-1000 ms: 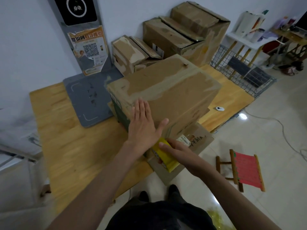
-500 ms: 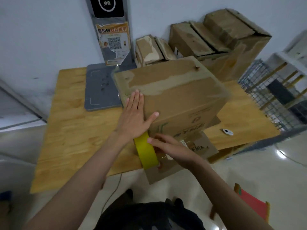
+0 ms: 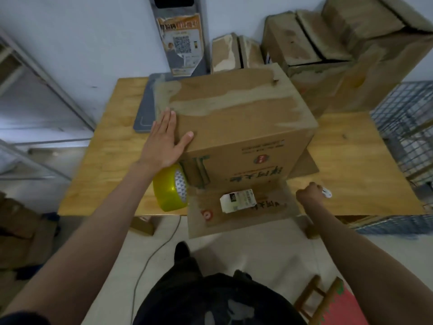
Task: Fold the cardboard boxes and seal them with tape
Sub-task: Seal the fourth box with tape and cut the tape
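- Pressing flat on the near left corner of the cardboard box [image 3: 236, 123], our left hand [image 3: 164, 141] has its fingers straight and together along the box's left edge, thumb spread across the top; it grips nothing.
- We see that box standing at the centre of the frame on the wooden table [image 3: 112, 165], closed on top, with a pale worn band running across its lid.
- Just below our left wrist the yellow roll of tape [image 3: 169, 191] stands on edge at the table's near rim, touching the box's lower left corner as far as we can tell.
- Our right hand [image 3: 308, 193], lower right of centre, is curled into a fist at the table edge; whether it holds the small white object [image 3: 326, 192] showing just past its knuckles, we cannot tell.
- A flattened piece of cardboard [image 3: 241, 214] sticks out from under the box over the table's near edge, with a white label [image 3: 237, 200] on it.
- More boxes [image 3: 339, 50] are stacked in the upper right of the frame against the wall.
- A grey mat [image 3: 145, 113] lies left of the box, partly under it.
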Demonstrator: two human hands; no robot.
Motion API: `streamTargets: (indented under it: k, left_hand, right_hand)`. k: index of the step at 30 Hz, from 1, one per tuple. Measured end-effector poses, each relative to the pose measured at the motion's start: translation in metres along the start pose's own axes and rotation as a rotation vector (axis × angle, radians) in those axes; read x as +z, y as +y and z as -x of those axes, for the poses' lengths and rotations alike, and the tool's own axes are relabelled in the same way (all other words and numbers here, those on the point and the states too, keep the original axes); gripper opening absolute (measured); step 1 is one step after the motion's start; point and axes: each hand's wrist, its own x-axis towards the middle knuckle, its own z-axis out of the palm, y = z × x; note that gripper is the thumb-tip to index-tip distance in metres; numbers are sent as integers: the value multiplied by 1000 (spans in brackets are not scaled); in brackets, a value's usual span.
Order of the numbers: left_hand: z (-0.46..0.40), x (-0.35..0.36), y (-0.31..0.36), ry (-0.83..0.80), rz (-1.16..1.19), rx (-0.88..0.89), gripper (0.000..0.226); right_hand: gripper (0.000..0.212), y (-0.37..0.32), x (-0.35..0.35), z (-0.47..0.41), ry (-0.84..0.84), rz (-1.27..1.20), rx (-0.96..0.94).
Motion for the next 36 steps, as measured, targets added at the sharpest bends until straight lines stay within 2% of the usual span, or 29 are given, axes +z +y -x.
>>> streamTargets:
  k: [4,11,15,21,24,26,29,32,34,36]
  left_hand:
    - [1,1,3,31,6,-14,91]
    - [1,0,2,25,1,-17,85]
    - [0,1,1,30,-26,-9,85]
    - [-2,2,-2,31,-6,-6,85]
    - [-4,0,-2,2,6,-14,87]
    - [-2,-5,0,-43,98,-20,83]
    - [4,-16,1,-28,407,-40,66]
    - [22,-19,-6,206,573,-96,56]
    - [47,-13,-10,373,645,-253,45]
    - [74,-7,-6,439,756,-446,38]
  right_hand:
    - [64,26,6,-28,-1,110,30]
    - [35,38,20,-49,84,80,-8]
    - [28,36,25,-52,105,48,70]
    - [27,32,19,-39,175,-153,115]
    - [33,8,12,-8,256,-461,126]
    - [33,-14,12,26,317,-620,-1]
    - [23,-46,9,95,274,-776,-349]
    - [19,-82,-2,155,209,-799,-649]
    - [15,-111,-11,186,118,-769,-801]
    - [17,-139,-19,212,-20,-747,-943]
